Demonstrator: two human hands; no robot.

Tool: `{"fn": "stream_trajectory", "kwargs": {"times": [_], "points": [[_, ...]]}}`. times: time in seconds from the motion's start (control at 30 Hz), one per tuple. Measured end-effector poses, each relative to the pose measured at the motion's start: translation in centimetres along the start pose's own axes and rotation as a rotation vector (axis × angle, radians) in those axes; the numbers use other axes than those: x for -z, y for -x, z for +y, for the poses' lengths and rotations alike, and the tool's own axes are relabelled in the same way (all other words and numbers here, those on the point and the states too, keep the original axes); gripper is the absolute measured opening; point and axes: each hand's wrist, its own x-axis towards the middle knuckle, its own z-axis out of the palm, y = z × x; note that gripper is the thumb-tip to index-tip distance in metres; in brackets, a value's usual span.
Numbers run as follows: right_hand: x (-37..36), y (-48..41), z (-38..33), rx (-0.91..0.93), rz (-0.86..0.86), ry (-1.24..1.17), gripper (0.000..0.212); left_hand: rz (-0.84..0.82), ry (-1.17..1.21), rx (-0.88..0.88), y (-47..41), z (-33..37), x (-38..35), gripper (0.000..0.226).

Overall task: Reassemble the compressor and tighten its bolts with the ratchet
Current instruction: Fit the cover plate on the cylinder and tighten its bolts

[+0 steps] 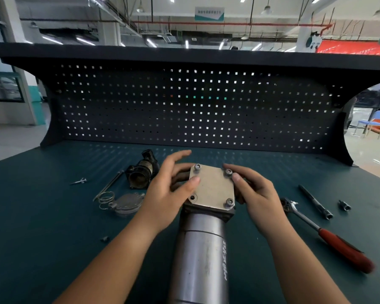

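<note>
The teal surface (53,227) runs to a pegboard (184,106) along its far edge, with open room near left. The compressor (201,249) stands upright near centre. The left hand (165,194) and right hand (257,194) clasp its square top plate (213,187) from either side, thumbs on its edges. The ratchet (329,235) lies well apart to the right, a black housing (142,172) to the left. Three corner bolts (229,171) sit in the plate

The head camera is looking forward and down, sitting close above the compressor (204,249) (wide-angle, edges bending) and facing the pegboard (184,106).
</note>
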Motion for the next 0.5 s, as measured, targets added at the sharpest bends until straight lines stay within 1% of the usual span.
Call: {"fn": "stream_trajectory", "kwargs": {"times": [0.07,0.13,0.23,0.37,0.5], "points": [[0.1,-0.3,0.0,0.005,-0.017,-0.009,0.03,0.022,-0.105,0.0,-0.8,0.7,-0.2,0.034],[0.3,-0.5,0.0,0.012,-0.053,-0.026,0.033,0.025,-0.219,-0.039,-1.5,1.3,-0.3,0.024],[0.6,-0.7,-0.3,0.024,-0.092,0.017,0.033,0.056,-0.347,-0.079,-2.2,1.7,-0.3,0.021],[0.8,-1.0,-0.6,-0.009,-0.077,0.024,0.016,0.069,-0.282,-0.039,-2.8,1.8,0.0,0.022],[0.7,-1.2,-0.5,-0.053,-0.073,-0.022,0.015,0.054,-0.303,-0.045,-2.8,1.7,0.5,0.011]]}}
